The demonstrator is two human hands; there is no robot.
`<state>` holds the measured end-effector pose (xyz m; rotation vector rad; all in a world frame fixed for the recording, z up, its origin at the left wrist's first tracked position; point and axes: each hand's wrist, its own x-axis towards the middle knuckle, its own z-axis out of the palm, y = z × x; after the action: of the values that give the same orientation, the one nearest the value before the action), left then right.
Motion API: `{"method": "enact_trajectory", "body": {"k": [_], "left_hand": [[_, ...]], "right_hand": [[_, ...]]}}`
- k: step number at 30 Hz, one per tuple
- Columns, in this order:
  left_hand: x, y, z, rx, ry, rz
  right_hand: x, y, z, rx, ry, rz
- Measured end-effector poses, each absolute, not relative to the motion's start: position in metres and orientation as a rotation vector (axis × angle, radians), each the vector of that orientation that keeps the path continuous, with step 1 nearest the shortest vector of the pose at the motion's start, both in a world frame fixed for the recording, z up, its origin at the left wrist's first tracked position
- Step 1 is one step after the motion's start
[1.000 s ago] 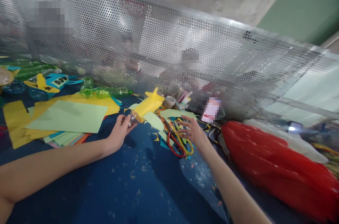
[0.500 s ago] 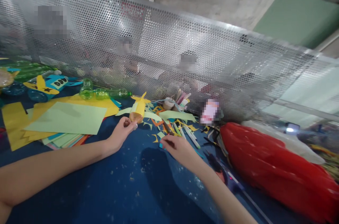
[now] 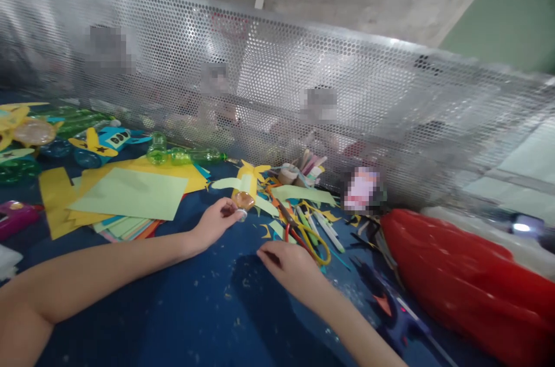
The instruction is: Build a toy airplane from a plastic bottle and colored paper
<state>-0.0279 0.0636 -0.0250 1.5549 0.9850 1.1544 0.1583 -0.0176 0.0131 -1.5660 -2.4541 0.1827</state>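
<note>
My left hand (image 3: 218,219) pinches the capped end of a small plastic bottle plane (image 3: 245,186), wrapped in yellow paper with pale green wings and a yellow tail. The plane points toward me above the blue table (image 3: 173,309). My right hand (image 3: 288,266) hovers over the table to the right, thumb and fingers pressed together; whatever might be between them is hidden. Just beyond it lie scissors (image 3: 313,243) with red and yellow handles, paper scraps and several markers (image 3: 327,231).
Coloured paper sheets (image 3: 130,193) are stacked at left, below finished bottle planes (image 3: 104,144) and green bottles (image 3: 195,156). A magenta glue gun (image 3: 17,219) sits far left, a blue glue gun (image 3: 401,315) at right. A red plastic bag (image 3: 468,274) and perforated metal screen (image 3: 277,66) border the space.
The view has shifted, bringing the scissors' handles out beside my right hand. A blue scrap seen at my right fingertips no longer shows there. The plane has tilted in my left hand.
</note>
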Motion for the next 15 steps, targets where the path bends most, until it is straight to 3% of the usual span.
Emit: {"method": "enact_trajectory", "body": {"k": [15], "left_hand": [[-0.026,0.067,-0.020,1.414,0.969,1.040]], "right_hand": [[0.156,-0.012,-0.014,-1.509,-2.371,0.192]]}}
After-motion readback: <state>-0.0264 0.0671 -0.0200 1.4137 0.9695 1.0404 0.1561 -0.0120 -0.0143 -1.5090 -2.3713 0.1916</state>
